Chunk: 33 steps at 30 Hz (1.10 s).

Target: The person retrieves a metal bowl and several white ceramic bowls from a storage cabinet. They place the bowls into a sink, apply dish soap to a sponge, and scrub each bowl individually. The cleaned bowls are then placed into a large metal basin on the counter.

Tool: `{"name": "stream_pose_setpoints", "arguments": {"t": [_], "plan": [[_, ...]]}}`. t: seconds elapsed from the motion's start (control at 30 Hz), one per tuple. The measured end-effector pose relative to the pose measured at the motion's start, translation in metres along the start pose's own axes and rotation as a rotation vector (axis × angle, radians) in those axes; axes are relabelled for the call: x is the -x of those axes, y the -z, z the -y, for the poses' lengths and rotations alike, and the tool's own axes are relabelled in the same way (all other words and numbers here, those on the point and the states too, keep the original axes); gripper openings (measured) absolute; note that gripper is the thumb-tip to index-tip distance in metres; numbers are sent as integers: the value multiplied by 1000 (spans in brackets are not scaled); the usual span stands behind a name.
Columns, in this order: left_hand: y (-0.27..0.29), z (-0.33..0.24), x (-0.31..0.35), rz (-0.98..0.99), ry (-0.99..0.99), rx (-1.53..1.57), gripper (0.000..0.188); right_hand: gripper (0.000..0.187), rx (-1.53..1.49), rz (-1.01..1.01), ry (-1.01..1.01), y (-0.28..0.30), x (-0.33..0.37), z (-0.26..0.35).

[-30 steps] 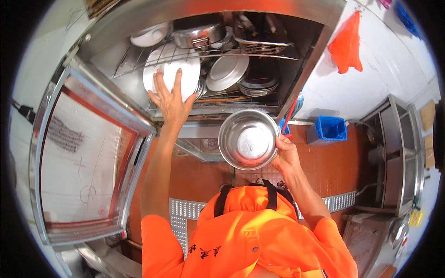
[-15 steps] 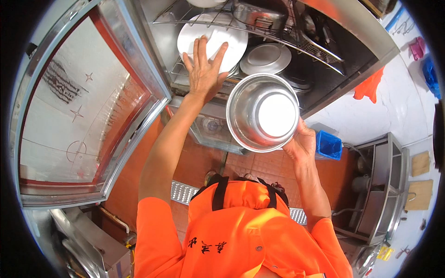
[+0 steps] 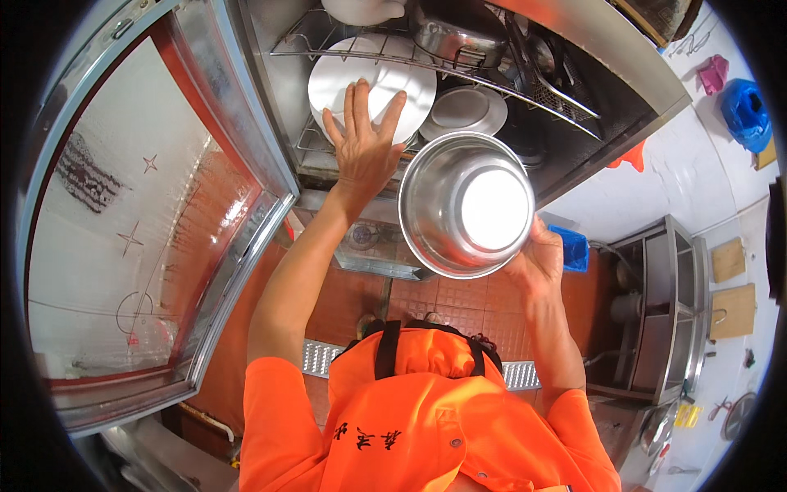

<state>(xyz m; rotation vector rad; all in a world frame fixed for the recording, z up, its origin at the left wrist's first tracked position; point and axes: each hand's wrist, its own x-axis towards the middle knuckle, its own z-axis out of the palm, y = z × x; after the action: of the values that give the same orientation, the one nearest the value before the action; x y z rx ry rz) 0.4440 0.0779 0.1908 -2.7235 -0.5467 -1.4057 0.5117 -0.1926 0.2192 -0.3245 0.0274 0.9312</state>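
Note:
With spread fingers, my left hand (image 3: 362, 139) rests against a large white plate (image 3: 332, 78) on the lower rack of a metal cabinet. My right hand (image 3: 537, 258) grips the rim side of a shiny steel bowl (image 3: 422, 205), its thumb and fingers partly hidden behind it. The bowl is held in front of the cabinet opening, to the right of my left hand. Just behind the bowl, a smaller white plate (image 3: 461, 111) leans on the lower rack. Some dark dishes beside it are hard to make out.
A glass-panelled cabinet door (image 3: 123, 221) stands swung out on the left. Above the plates runs a wire shelf (image 3: 369, 56) with a steel pan (image 3: 459, 37) and a white bowl (image 3: 361, 10). A blue bin (image 3: 574, 250) and a steel shelf unit (image 3: 648, 312) are on the right.
My view has shifted slightly. My left hand stays at the large plate, and the bowl in my right hand has hardly moved relative to the cabinet.

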Motion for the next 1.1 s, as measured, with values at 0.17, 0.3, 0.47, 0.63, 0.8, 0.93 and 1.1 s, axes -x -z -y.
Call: {"name": "stream_pose_setpoints", "arguments": {"t": [0.17,0.3,0.47,0.63,0.8,0.93,1.1], "plan": [[2,0,0,-6,-15,47,72,35,-49,-23,67,-9,9,10],[5,-1,-4,59,10,5,80,34,11,23,54,0,19,16],[-7,1,-3,23,1,-16,87,30,-20,-125,87,20,24,9],[-4,-4,-6,36,-16,-65,89,30,-36,-267,110,41,20,9],[-4,-5,-6,29,-53,-90,91,34,-119,-258,111,61,17,12],[-1,-9,-6,61,-55,-113,91,34,-206,-266,77,64,16,15],[-2,-11,-7,96,-26,-121,90,33,-163,-268,76,73,19,20]]}}
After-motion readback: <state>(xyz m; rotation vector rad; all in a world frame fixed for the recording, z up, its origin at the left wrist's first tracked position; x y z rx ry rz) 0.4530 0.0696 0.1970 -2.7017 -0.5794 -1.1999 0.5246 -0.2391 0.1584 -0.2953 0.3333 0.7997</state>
